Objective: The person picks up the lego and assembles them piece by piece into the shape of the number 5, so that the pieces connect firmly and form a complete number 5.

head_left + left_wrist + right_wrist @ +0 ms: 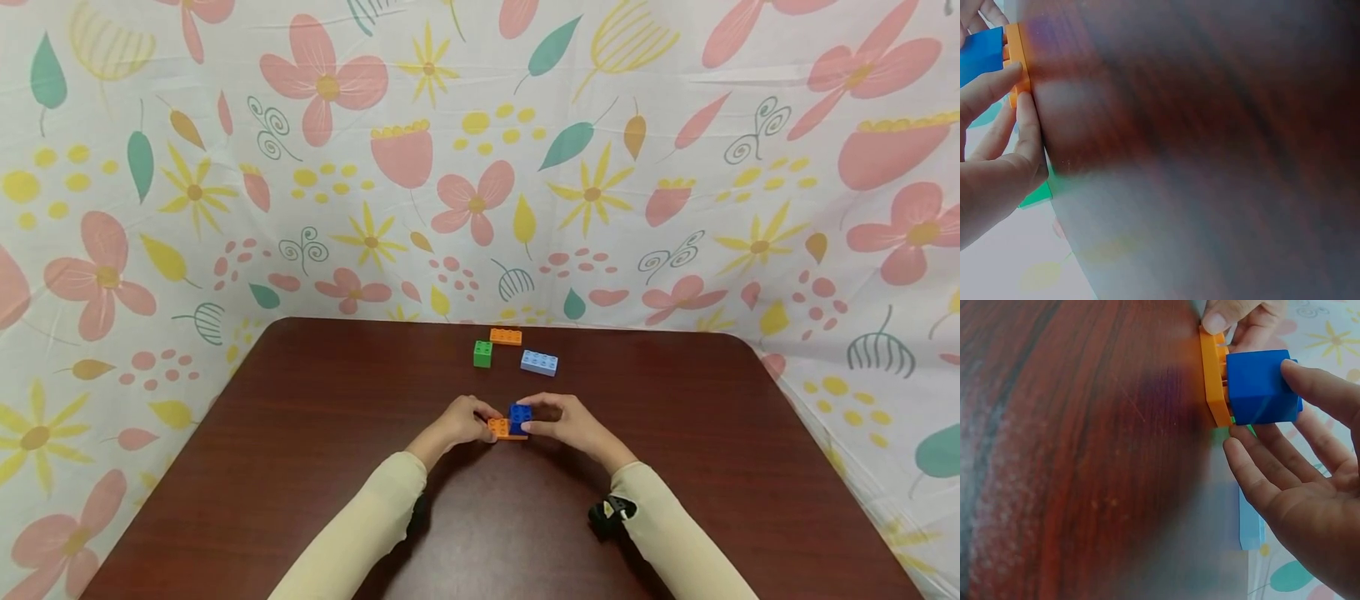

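Observation:
Low on the tabletop, an orange brick (498, 428) lies flat, pinched at its left end by my left hand (462, 422). A square dark blue brick (520, 417) stands over the orange brick's right end, studs up. My right hand (572, 426) holds the blue brick, its thumb (1316, 387) against the near side and fingers behind. In the right wrist view, orange studs show along a narrow gap beneath the blue brick (1260, 387). Whether the two are fully joined I cannot tell. The left wrist view catches the orange brick (1017, 53) between the left thumb and fingers.
Beyond the hands lie a green brick (482, 354), a second orange brick (506, 336) near the far edge, and a light blue brick (539, 362). The dark wooden table (315, 400) ends at a flower-patterned cloth (465, 275).

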The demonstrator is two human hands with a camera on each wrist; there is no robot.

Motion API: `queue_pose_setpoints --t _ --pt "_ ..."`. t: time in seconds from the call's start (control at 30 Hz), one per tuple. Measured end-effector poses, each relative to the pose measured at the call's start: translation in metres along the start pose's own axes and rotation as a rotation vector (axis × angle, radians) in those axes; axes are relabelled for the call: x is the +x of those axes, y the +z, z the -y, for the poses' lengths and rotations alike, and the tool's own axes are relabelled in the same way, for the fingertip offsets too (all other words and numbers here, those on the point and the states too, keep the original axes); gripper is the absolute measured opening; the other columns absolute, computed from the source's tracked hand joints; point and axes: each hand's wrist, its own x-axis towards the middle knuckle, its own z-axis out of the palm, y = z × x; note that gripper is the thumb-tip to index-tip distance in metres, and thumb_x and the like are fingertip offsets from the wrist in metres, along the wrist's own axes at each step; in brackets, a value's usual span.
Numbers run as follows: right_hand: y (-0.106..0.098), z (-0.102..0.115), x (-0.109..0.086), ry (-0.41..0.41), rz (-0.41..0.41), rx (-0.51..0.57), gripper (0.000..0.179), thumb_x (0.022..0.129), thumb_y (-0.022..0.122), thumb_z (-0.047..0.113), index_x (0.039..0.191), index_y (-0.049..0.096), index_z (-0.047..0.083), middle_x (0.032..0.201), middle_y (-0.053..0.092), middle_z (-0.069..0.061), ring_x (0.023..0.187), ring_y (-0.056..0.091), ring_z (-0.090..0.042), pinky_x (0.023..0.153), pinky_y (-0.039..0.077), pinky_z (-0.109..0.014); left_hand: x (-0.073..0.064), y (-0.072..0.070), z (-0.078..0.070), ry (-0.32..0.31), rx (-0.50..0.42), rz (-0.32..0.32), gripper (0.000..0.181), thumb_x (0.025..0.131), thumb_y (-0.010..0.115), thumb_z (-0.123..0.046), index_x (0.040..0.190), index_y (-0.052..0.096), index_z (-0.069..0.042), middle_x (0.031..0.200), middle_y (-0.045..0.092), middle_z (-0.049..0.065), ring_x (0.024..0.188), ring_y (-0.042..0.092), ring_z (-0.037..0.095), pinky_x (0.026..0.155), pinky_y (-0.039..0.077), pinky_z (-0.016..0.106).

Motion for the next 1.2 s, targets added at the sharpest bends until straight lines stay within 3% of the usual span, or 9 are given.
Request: queue_pose_setpoints --t 0.27,0.5,0.87,1.07,1.2 --pt "0.001 0.009 0.002 -0.023 0.040 -0.027 0.038 0.089 0.071 0.020 0.125 0.064 0.011 0.120 0.063 -0.011 0.113 0.057 -0.029 0.094 0.047 -0.048 -0.001 -0.001 0.000 -0.005 -0.007 -0.001 0.035 0.071 0.079 0.006 0.104 0.075 -0.005 0.096 0.056 0.009 0.079 0.052 0.021 0.065 0.049 0.027" --pt "-0.001 0.030 -0.004 0.026 0.058 -0.022 0.038 0.089 0.069 0.012 0.125 0.063 0.003 0.122 0.061 -0.019 0.115 0.053 -0.039 0.093 0.045 -0.053 -0.002 0.001 0.001 0.001 -0.024 0.003 0.037 0.071 0.079 0.008 0.105 0.074 -0.003 0.096 0.056 0.010 0.078 0.052 0.020 0.065 0.049 0.027" --pt "-0.001 0.006 0.005 0.095 -0.019 -0.058 0.039 0.083 0.076 0.029 0.120 0.069 0.017 0.123 0.062 -0.007 0.123 0.047 -0.032 0.099 0.037 -0.061 0.001 0.002 0.001 -0.009 -0.012 -0.009 0.037 0.070 0.080 0.007 0.104 0.075 -0.005 0.097 0.055 0.008 0.079 0.053 0.021 0.066 0.050 0.028" --pt "-0.003 0.012 0.008 0.106 -0.035 -0.091 0.034 0.081 0.078 0.023 0.114 0.072 0.016 0.108 0.068 -0.004 0.112 0.053 -0.027 0.093 0.043 -0.055 0.004 0.002 0.000 -0.018 -0.025 0.008 0.034 0.073 0.079 0.005 0.105 0.075 -0.006 0.100 0.055 0.008 0.081 0.053 0.021 0.067 0.051 0.029" --pt "0.000 0.014 0.009 0.119 -0.025 -0.087 0.034 0.081 0.078 0.022 0.114 0.072 0.016 0.108 0.068 -0.003 0.112 0.053 -0.026 0.092 0.045 -0.052 0.003 0.001 0.001 -0.021 -0.027 0.000 0.034 0.072 0.079 0.005 0.104 0.075 -0.006 0.099 0.055 0.008 0.082 0.052 0.022 0.068 0.051 0.029"
